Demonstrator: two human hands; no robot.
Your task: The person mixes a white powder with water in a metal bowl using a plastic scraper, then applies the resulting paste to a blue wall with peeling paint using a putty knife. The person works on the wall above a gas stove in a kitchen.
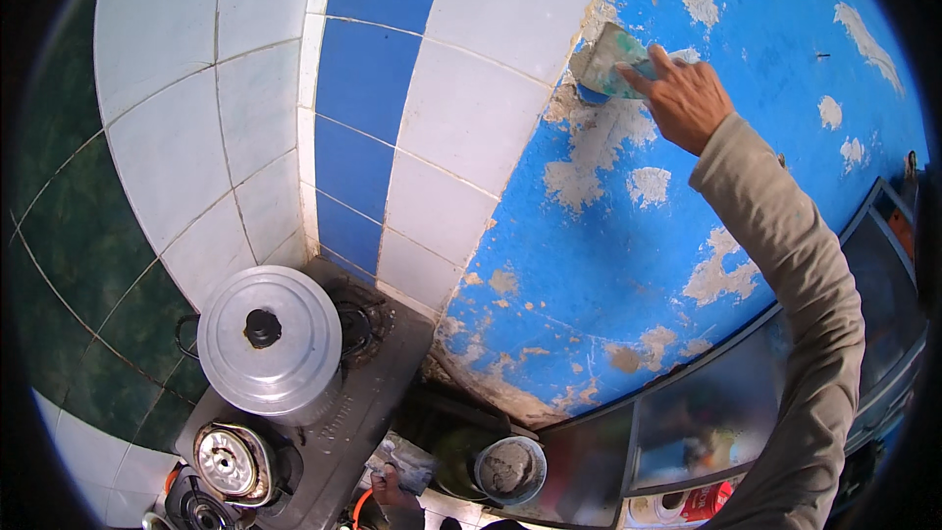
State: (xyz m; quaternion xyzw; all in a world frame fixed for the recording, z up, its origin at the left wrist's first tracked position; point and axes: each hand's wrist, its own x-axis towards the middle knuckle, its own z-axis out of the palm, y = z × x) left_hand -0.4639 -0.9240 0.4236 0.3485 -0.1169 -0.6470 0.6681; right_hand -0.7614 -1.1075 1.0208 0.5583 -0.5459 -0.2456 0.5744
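Observation:
High on the blue wall [608,265], my right hand [687,98] is closed on a putty knife [616,57]. The wide blade lies against a bare grey patch beside the edge of the white tiles. Down at the bottom, my left hand [391,487] grips a flat grey plate [407,459] with smears on it; part of that hand is dim. Just right of the plate stands a small bucket [510,469] of grey paste. Several flaked patches, pale grey and rough, show across the blue paint.
A lidded aluminium pot [270,344] sits on the black stove [363,393] at left, with a round metal burner piece [228,463] nearer me. White and blue tiles [358,108] cover the wall corner. A glass-fronted cabinet [706,422] runs along the lower right.

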